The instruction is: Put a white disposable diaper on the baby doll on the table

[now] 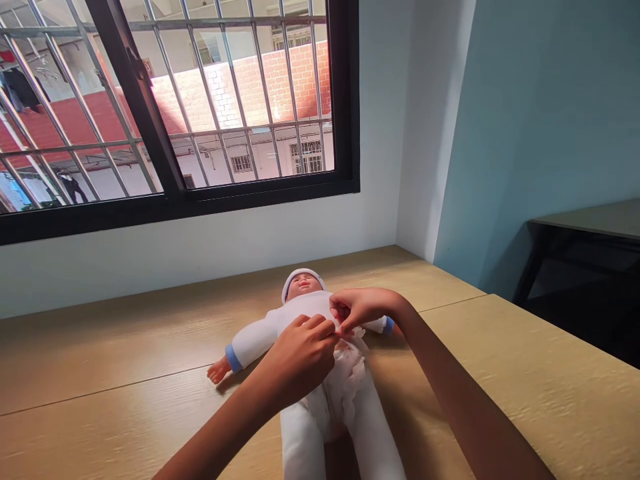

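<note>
A baby doll lies on its back on a light wood table, head toward the wall. It wears a white long-sleeved top with blue cuffs, a white cap and white leggings. A crumpled white diaper covers its middle. My left hand pinches the front edge of the top at the doll's chest. Just across from it, my right hand grips the same edge, its fingertips close to my left ones. The exact fold between my fingers is hidden.
A barred window in a black frame stands above the table's far side, and a pale blue wall rises at the right. A dark table stands beyond the right edge. A seam crosses the tabletop.
</note>
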`<state>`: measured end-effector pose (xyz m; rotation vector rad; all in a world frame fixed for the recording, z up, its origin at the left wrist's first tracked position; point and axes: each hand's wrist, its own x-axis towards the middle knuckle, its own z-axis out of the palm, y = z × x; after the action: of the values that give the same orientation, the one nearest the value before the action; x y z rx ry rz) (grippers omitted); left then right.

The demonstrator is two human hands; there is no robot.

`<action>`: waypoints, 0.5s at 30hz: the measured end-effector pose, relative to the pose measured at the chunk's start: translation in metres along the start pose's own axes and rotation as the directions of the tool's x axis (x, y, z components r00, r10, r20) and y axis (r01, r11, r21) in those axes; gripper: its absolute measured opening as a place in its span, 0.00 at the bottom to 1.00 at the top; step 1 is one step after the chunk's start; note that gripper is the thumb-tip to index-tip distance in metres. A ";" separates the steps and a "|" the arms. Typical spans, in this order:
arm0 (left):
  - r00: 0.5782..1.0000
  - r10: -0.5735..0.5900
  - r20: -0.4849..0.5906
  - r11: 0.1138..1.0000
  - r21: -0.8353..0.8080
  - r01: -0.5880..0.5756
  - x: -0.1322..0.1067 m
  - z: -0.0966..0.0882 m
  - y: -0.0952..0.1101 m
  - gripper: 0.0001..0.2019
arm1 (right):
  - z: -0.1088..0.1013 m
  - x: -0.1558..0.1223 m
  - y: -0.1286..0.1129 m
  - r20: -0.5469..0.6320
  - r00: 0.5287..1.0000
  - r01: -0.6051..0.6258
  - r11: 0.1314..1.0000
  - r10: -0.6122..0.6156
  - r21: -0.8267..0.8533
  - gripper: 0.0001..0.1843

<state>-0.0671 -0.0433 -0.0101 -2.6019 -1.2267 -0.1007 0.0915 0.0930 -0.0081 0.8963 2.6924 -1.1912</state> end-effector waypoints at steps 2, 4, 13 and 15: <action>1.000 0.005 0.017 1.000 0.010 -0.005 0.001 0.001 -0.001 0.12 | -0.001 0.000 0.000 -0.007 1.000 -0.012 1.000 0.012 -0.014 0.19; 1.000 0.002 0.025 1.000 -0.007 -0.002 0.000 0.002 -0.002 0.12 | -0.002 -0.001 0.001 -0.029 0.999 -0.026 0.999 0.025 -0.035 0.21; 0.987 -0.076 -0.139 0.935 -0.354 0.022 -0.005 -0.008 -0.012 0.10 | -0.008 -0.035 -0.023 -0.323 0.946 -0.082 0.987 0.033 -0.141 0.13; 0.945 -0.220 -0.242 0.846 -0.529 0.061 -0.007 -0.014 -0.017 0.08 | -0.004 -0.045 -0.041 -0.418 0.905 0.020 0.989 -0.080 -0.148 0.11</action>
<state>-0.0839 -0.0423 0.0051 -2.7652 -1.4284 -0.9391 0.1074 0.0521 0.0349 1.1901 3.1031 -0.8797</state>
